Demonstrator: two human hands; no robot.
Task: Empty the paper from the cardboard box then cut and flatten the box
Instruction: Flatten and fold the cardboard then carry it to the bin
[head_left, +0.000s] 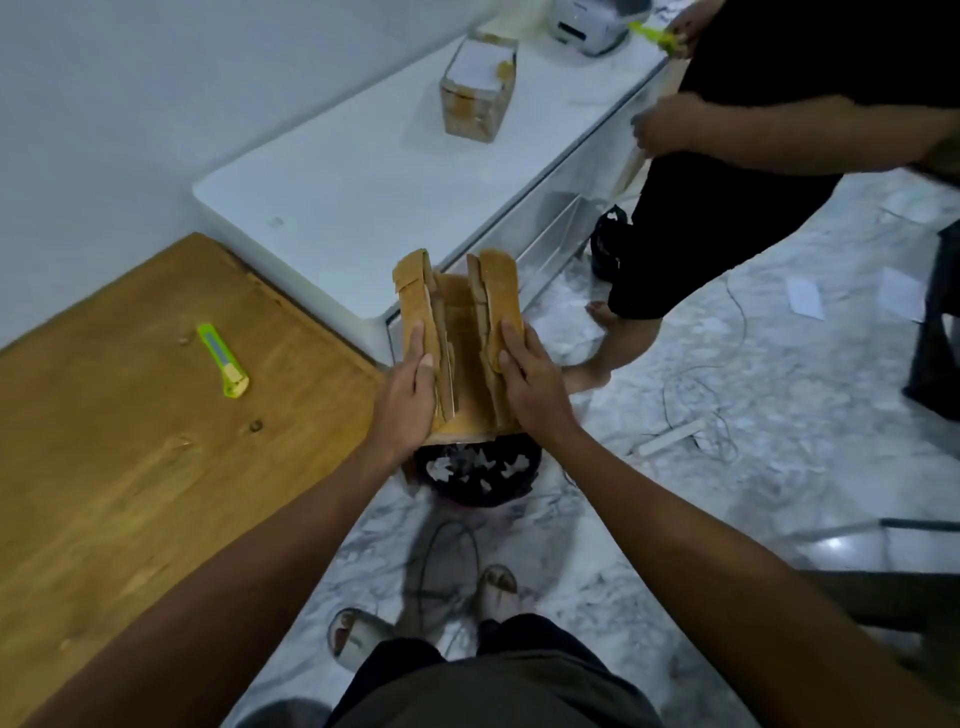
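Note:
I hold a brown cardboard box (460, 332) tipped over, its open mouth facing down above a black bin (475, 475) on the floor. White paper scraps (467, 465) lie inside the bin. My left hand (408, 387) presses the box's left taped side, and my right hand (527, 376) presses its right side. Taped flaps stick up at the far end of the box. A green and yellow utility knife (223, 359) lies on the wooden table (130, 467) to my left, apart from both hands.
A white table (363, 171) beyond carries another taped cardboard box (475, 91) and a white device (592, 26). Another person (753, 145) in black stands at the right holding a yellow-green knife. Cables (696, 410) and paper scraps lie on the marble floor.

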